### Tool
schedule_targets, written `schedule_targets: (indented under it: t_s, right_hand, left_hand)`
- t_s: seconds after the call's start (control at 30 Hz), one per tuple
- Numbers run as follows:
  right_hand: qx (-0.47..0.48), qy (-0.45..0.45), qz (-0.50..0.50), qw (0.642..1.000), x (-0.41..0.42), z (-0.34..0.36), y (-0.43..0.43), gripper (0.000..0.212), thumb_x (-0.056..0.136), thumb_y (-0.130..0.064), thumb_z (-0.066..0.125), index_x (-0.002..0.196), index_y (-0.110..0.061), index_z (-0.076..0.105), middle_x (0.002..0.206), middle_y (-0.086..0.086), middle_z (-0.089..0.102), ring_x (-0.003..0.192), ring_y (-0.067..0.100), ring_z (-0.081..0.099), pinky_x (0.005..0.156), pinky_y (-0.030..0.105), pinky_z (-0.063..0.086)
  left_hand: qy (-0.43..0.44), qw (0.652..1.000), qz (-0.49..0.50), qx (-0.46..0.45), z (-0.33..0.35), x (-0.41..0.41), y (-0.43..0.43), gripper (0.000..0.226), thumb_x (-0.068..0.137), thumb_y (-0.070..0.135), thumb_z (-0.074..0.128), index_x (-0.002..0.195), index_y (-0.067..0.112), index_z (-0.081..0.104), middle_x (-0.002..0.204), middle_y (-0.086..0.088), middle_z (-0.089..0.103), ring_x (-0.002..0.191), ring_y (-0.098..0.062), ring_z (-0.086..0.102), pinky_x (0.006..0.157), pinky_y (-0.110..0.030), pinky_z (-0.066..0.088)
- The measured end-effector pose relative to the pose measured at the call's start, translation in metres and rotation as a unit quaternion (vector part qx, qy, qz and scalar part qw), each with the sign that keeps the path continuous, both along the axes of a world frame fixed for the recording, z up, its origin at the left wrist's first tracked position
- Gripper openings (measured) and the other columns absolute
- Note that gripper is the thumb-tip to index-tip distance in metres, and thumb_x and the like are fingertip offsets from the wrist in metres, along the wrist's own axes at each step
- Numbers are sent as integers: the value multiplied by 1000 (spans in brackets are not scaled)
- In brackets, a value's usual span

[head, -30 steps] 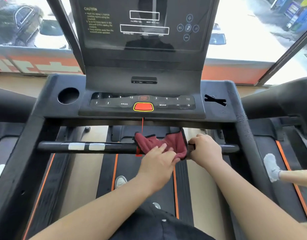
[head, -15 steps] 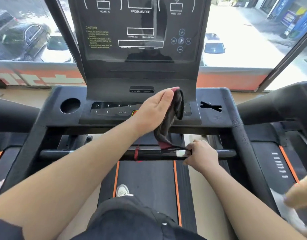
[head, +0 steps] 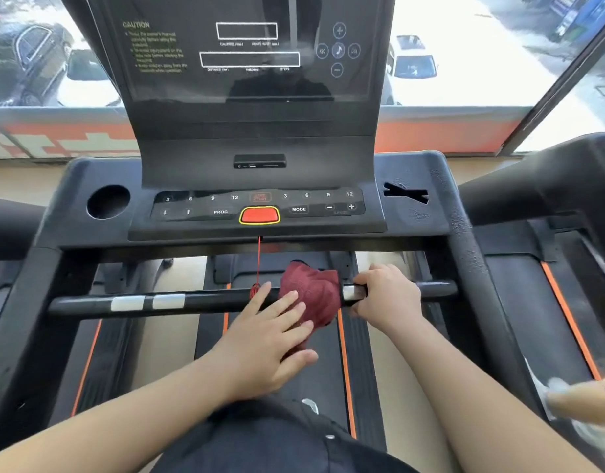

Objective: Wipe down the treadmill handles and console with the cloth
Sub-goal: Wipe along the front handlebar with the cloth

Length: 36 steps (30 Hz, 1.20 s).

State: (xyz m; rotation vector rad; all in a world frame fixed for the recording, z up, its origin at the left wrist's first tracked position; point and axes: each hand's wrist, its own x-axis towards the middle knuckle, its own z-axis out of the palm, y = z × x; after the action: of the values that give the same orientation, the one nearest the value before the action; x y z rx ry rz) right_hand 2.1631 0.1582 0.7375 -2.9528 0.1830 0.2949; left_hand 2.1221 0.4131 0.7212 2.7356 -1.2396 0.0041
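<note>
Left hand (head: pixel 270 339) pinches red cloth (head: pixel 311 295) draped over crossbar (head: pixel 205 302); right hand (head: pixel 386 295) grips bar beside cloth's right edge.

My dark red cloth (head: pixel 311 295) lies bunched over the black crossbar handle (head: pixel 209 302), right of its middle, one corner hanging below the bar. The handle runs level across the treadmill (silver sensor patches towards each end). Above it sits the console (head: pixel 256 209), dark, with its red stop button (head: pixel 259 215) at the centre.
</note>
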Motion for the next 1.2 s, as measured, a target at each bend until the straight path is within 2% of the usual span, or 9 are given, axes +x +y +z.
schedule_targets:
  t_s: [0.1,0.23,0.4,0.5,0.63,0.8,0.93,1.07,1.2]
  right_hand:
    - [8,2,-5,1000,0,2,1,32,70,-39,79,100,-36,72,92,-10,53,106,10,50,61,27,32]
    - [7,-4,-3,1000,-2,3,2,32,72,-41,79,103,-36,72,92,-11,53,104,11,50,62,27,31]
    - [6,8,1,1000,-1,8,3,31,74,-44,77,104,-36,72,93,-11,52,107,12,49,59,26,27]
    - [2,23,4,1000,1,9,4,29,72,-40,79,100,-35,71,96,-11,54,110,12,50,64,28,31]
    - [-2,31,3,1000,1,7,3,30,71,-37,77,99,-36,69,94,-11,51,106,12,48,56,25,25]
    - [-4,17,7,1000,1,1,1,25,74,-31,71,98,-33,69,94,-10,52,103,13,50,56,26,28]
    - [-5,11,7,1000,1,-1,1,26,75,-31,71,101,-33,70,94,-10,53,99,13,48,60,28,38]
    - [-3,7,0,1000,3,-4,-3,15,77,-22,65,90,-28,69,86,-9,51,97,13,51,56,26,34]
    - [-4,-12,-10,1000,4,-9,-11,14,82,-23,57,84,-29,69,76,-10,46,94,13,54,58,26,42]
  left_hand:
    - [-30,998,8,-54,3,23,-20,43,103,40,46,132,14,64,140,-10,62,131,-31,55,116,-54,37]
    - [56,984,124,118,-8,42,-65,65,101,52,43,147,6,39,138,-13,55,126,-35,49,119,-48,27]
    - [92,978,121,145,-1,68,-83,60,99,70,26,116,18,52,117,-12,66,108,-35,59,82,-43,40]
    - [157,975,76,137,3,95,-56,57,104,63,18,108,20,55,111,-11,72,106,-36,65,81,-42,48]
    - [57,984,62,160,-4,86,-34,53,110,48,19,100,17,61,97,-8,75,95,-32,69,110,-44,38]
    - [-96,982,69,149,-17,78,-3,47,102,38,36,73,15,66,59,-4,66,57,-28,64,105,-53,49]
    - [24,962,107,250,9,74,-35,22,100,25,41,97,18,61,86,-2,70,79,-30,68,110,-55,37]
    - [154,960,147,180,9,70,-126,19,95,21,48,112,23,58,109,-2,65,100,-31,67,70,-37,38]
    - [95,983,107,115,-22,64,-140,34,99,31,29,110,18,58,104,-7,65,92,-31,64,65,-39,34]
